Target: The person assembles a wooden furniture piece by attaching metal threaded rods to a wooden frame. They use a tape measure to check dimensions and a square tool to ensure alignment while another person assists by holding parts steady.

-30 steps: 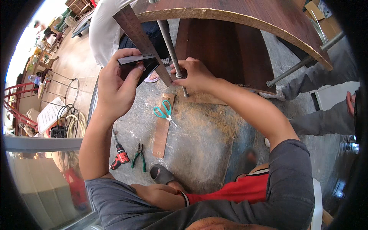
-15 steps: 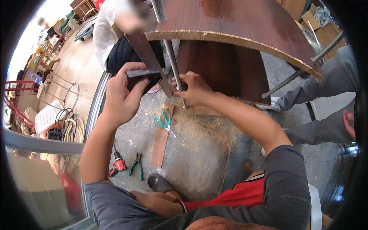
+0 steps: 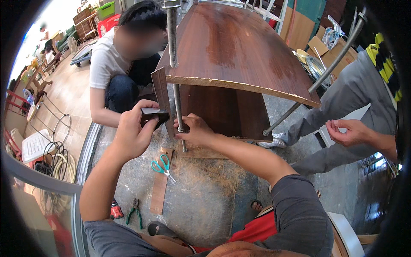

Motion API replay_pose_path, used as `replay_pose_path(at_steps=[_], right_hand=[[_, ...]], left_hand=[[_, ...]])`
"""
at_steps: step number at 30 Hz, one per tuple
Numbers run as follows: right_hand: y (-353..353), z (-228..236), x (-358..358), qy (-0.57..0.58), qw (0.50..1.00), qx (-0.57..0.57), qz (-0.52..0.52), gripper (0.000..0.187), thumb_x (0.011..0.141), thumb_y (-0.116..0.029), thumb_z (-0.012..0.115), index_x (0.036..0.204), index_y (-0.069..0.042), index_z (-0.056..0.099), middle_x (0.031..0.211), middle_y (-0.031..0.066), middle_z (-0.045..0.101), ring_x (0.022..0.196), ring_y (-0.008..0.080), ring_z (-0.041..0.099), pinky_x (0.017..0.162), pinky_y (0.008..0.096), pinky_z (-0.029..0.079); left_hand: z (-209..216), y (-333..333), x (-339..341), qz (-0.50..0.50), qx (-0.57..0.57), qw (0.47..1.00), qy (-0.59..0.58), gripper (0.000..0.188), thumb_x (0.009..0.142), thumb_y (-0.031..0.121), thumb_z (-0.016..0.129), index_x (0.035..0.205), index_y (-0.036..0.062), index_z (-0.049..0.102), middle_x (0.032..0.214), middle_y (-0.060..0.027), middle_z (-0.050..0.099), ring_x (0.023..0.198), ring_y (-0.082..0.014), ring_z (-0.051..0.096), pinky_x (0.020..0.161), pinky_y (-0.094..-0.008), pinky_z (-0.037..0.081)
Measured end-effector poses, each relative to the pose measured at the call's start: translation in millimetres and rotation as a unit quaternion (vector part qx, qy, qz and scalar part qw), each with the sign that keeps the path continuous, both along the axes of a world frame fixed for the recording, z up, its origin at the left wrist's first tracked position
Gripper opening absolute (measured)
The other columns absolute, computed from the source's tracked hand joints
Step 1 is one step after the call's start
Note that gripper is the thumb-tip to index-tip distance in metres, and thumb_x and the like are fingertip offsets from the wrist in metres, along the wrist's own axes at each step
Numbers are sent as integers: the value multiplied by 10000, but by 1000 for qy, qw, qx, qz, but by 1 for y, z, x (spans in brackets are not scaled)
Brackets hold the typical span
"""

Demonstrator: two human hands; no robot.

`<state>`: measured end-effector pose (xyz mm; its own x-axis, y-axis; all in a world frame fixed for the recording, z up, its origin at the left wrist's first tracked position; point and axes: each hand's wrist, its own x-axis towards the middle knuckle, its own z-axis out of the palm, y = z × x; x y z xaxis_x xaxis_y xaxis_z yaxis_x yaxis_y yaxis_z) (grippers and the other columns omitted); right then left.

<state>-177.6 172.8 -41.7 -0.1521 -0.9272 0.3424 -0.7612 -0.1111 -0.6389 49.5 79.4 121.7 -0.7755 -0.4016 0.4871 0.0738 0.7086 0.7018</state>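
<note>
I see my left hand [image 3: 133, 132], fingers wrapped around a try square [image 3: 159, 109] at ten o'clock of the threaded rod [image 3: 174, 73]; my right hand [image 3: 195, 130] fingers pinch that rod beneath the brown board [image 3: 239, 47].

glossy dark wood panel [image 3: 239, 43], threaded metal rod [image 3: 173, 64], rough dusty concrete floor [image 3: 205, 201].
</note>
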Motion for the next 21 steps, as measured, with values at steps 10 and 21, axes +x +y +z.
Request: replay_pose_path(at_steps=[10, 21], right_hand=[[0, 0, 10, -23, 999, 21, -30, 536, 746, -234, 903, 1222, -104, 694, 1105, 40, 764, 1016, 284, 641, 917, 409, 541], [-1, -3, 8, 18, 999, -16, -29, 490, 726, -237, 918, 1149, -98, 714, 1034, 88, 736, 966, 300, 675, 872, 407, 558]], left_hand=[[3, -5, 10, 13, -9, 1000, -26, 276, 918, -13, 634, 1189, -51, 601, 818, -142, 694, 697, -117, 653, 641, -289, 527], [5, -2, 10, -14, 31, 999, -15, 258, 919, -13, 619, 1174, -41, 590, 814, -158, 683, 727, -191, 684, 679, -312, 533]])
